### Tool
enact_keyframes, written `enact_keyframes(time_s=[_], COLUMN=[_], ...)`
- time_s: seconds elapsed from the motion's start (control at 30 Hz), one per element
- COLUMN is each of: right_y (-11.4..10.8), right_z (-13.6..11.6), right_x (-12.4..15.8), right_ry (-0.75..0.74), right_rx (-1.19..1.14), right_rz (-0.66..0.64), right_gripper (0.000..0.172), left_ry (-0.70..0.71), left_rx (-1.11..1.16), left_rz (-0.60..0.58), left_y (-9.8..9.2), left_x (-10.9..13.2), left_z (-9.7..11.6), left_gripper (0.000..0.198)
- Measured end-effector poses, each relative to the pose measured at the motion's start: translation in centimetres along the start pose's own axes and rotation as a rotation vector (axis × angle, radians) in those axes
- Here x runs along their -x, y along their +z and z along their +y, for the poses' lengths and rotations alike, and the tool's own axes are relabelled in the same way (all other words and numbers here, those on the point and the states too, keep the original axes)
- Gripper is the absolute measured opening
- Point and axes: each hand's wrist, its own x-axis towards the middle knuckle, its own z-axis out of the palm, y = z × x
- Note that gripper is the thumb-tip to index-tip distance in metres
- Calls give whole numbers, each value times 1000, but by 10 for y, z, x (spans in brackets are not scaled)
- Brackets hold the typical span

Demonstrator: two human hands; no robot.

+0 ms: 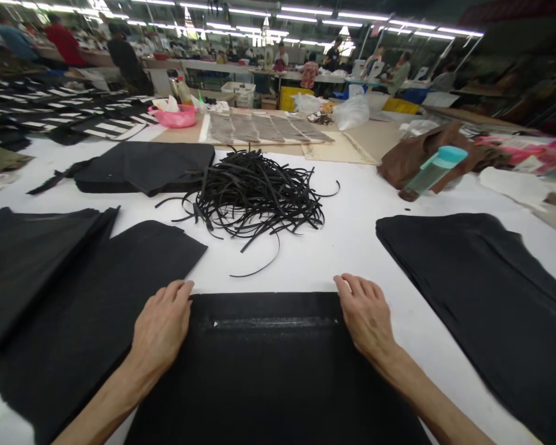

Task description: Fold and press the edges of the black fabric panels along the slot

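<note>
A black fabric panel [269, 371] lies on the white table [352, 247] right in front of me, with a thin shiny strip across its upper part. My left hand [162, 327] rests flat on the panel's upper left corner, fingers stretched out. My right hand [364, 312] lies flat on the upper right corner, fingers also extended. Neither hand holds anything. Beyond the panel sits a tangled heap of black strips [254, 194].
Stacks of black fabric lie at the left [74, 290], right [482, 284] and far left-centre [143, 167]. A teal-capped bottle [430, 170] leans on brown cloth [426, 151]. A pink basin [176, 115] and grey sheets [264, 128] sit farther back. Other people work at distant tables.
</note>
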Motion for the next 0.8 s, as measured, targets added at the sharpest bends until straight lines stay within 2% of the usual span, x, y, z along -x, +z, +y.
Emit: enact_keyframes(time_s=[0.07,0.17,0.23,0.37,0.47,0.57,0.67,0.73,0.8], right_y=[-6,-15,-16,-7,2,11,18,19,17], right_z=[-17,-54,-79,-109,-115,-118,-119,-112,-96], right_x=[5,10,11,7,6,9,13,11,4], right_ry=[-64,-161,-188,-190,-181,-176,-152,-162,-328], right_rx=[-30,-260,-329,-281,-253,-234,-189,-159,-193], right_rz=[62,-57,-146,-184,-213,-217,-143,-63,-42], right_gripper=[27,17,15,13,14,14,16,17,17], left_ry=[63,238,320,411,402,368,348,342,328], left_rx=[37,245,316,286,285,302,314,325,340], left_rz=[53,-84,-183,-217,-249,-276,-295,-305,-302], left_y=[-5,-11,-13,-7,0,0,-3,5,23], left_x=[7,14,16,10,5,7,12,10,-11], left_z=[9,32,49,65,62,58,57,57,62], left_gripper=[29,26,26,32,50,53,54,55,46])
